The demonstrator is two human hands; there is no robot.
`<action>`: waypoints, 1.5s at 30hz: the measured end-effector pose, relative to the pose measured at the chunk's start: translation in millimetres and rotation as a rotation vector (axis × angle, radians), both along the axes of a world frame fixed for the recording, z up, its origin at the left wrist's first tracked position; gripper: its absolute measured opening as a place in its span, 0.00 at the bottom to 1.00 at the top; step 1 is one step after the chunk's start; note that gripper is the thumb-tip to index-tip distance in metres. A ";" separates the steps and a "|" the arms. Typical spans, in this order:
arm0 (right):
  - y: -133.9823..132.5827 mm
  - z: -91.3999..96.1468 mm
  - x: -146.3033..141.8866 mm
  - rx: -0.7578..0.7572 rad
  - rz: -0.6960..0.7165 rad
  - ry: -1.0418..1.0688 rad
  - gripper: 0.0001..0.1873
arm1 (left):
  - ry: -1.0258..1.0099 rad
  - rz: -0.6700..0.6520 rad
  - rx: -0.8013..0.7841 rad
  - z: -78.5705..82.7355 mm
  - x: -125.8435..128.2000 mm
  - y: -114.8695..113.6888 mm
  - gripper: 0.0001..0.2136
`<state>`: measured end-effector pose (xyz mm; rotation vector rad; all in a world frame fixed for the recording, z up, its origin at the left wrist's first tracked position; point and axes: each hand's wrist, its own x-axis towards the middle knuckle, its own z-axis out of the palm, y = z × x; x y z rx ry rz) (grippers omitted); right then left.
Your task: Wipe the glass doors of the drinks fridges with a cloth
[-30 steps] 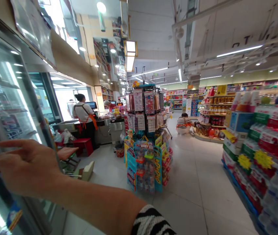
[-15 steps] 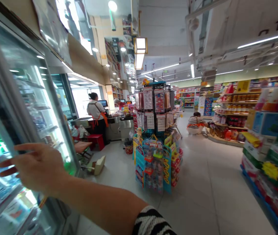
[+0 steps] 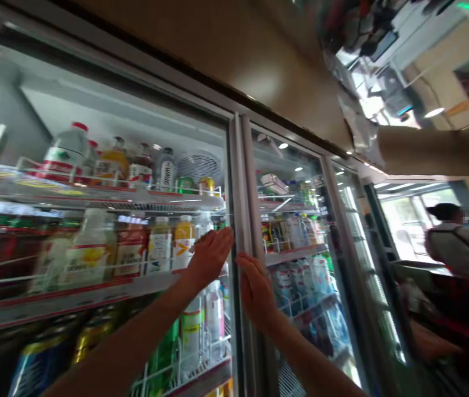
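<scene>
A glass-doored drinks fridge fills the left and middle of the head view. Flat against the edge of its left glass door (image 3: 229, 182) lies my left hand (image 3: 211, 252), fingers stretched out. My right hand (image 3: 257, 286) is just across the seam, its fingers extended and resting on the frame of the neighbouring door (image 3: 251, 209). Neither hand holds an item. Behind the left door, a shelf (image 3: 135, 286) carries juice bottles, among them an orange one (image 3: 183, 237) close to my left fingertips.
Drink cans (image 3: 38, 358) stand on a lower shelf and a large red-capped bottle (image 3: 66, 151) on the top one. More fridge doors (image 3: 348, 231) run off to the right. A person (image 3: 461, 237) is at a counter at the far right, blurred.
The view has swung left from the shop floor to the fridge front. One outstretched hand showed before; now both my hands are at the seam between two doors.
</scene>
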<state>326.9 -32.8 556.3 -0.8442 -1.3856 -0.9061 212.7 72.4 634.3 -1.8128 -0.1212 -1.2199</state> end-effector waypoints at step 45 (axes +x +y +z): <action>96.8 18.5 -19.4 0.248 -0.118 0.029 0.30 | -0.051 0.219 0.047 55.5 -17.2 -2.3 0.15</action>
